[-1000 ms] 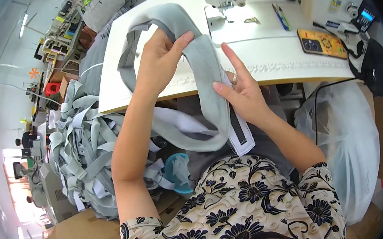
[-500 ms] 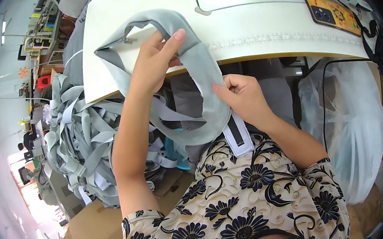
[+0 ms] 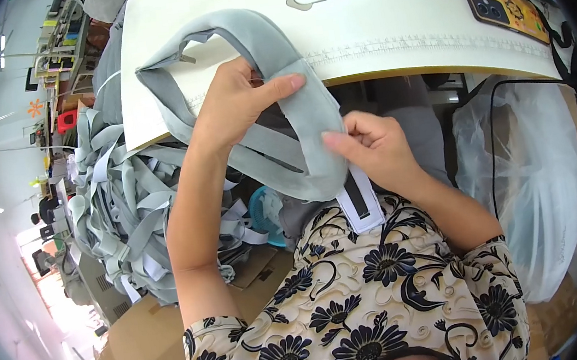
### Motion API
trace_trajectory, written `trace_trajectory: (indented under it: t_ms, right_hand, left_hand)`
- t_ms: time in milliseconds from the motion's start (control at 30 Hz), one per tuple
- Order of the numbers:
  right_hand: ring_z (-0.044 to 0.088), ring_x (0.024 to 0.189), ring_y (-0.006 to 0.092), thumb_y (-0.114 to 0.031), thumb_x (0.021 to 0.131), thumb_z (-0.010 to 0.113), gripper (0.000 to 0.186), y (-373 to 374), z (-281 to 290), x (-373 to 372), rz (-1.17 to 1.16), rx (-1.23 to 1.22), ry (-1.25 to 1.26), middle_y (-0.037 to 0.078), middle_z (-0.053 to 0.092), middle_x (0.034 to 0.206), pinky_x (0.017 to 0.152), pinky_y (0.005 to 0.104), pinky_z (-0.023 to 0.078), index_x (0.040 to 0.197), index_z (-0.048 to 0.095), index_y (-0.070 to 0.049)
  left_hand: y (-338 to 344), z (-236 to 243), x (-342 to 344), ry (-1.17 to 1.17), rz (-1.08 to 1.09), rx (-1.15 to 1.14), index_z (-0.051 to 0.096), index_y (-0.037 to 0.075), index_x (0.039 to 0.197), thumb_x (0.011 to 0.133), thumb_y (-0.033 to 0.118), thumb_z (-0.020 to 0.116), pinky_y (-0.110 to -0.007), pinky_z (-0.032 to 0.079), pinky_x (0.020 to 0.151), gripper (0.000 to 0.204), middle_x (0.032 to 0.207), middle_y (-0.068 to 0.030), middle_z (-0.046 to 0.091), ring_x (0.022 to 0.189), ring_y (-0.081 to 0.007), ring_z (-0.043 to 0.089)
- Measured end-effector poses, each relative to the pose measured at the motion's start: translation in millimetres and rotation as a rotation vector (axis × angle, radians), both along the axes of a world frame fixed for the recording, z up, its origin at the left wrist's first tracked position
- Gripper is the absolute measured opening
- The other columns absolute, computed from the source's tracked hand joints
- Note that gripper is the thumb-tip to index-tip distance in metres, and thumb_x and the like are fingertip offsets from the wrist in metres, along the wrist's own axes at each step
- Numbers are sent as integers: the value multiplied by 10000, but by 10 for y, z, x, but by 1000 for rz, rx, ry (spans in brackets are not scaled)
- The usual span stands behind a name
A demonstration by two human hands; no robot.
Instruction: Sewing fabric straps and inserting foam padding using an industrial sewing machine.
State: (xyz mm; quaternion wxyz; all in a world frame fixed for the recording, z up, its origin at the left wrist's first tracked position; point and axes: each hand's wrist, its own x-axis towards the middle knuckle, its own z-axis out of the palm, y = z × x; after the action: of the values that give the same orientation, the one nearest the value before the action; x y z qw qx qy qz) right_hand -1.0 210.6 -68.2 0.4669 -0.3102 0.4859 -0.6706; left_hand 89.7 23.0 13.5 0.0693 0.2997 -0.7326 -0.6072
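Observation:
A long band of grey-blue fabric [image 3: 309, 110] hangs in a loop between my hands, partly over the table's front edge. My left hand [image 3: 244, 100] is closed on the band's upper right stretch, thumb on top and fingers inside the loop. Lower down on the same side, my right hand [image 3: 370, 144] pinches the band's outer edge between thumb and bent fingers. The loop's far left part folds to a point above the tabletop. A white tag with a black strip [image 3: 361, 204] sits at my waist, just under the band.
A white table [image 3: 384, 23] with a printed ruler along its front edge carries a phone [image 3: 504, 7] at the right. Left of me lies a heap of similar grey strips [image 3: 132, 212], above a cardboard box [image 3: 151, 352]. A clear plastic bag [image 3: 531, 188] hangs at the right.
My left thumb has slid right and down along the band and now lies flatter on it. The loop's lower part has risen slightly. My right hand keeps its pinch.

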Motion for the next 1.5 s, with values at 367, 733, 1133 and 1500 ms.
trace_trajectory:
  t_ms: [367,733,1133,1500]
  right_hand:
    - [599,1162,279,-86,761,627,291,-182,65,-573,-160,-673,1569,131,624,1237,975,405,484,1033,671,9]
    - [602,1149,304,-92,778,570,360,-636,30,-1186,-38,-420,1791,193,647,1168,1075,395,421,1089,628,80]
    - [603,1147,308,-84,748,578,381,-529,226,-1118,-7,-362,1789,224,642,1168,1062,390,429,1076,635,102]
    - [635,1081,310,-96,756,579,325,-496,330,-1215,54,-344,1829,219,666,1111,1052,394,436,1010,652,95]
  left_hand:
    - [-21,-35,-37,24,-56,-13,670,-48,1009,813,147,764,-253,502,710,293,890,-59,686,790,-108,618]
    - [-513,-93,-930,-336,-157,-762,667,-55,858,815,367,751,-274,447,531,432,651,-61,629,571,-123,583]
    - [-589,-86,-970,-295,-213,-613,565,-7,684,816,427,733,-291,438,447,483,587,-88,593,452,-147,555]
    - [-595,0,-1000,-290,-229,-273,567,-9,792,835,336,727,-263,427,447,383,588,-56,559,485,-117,553]
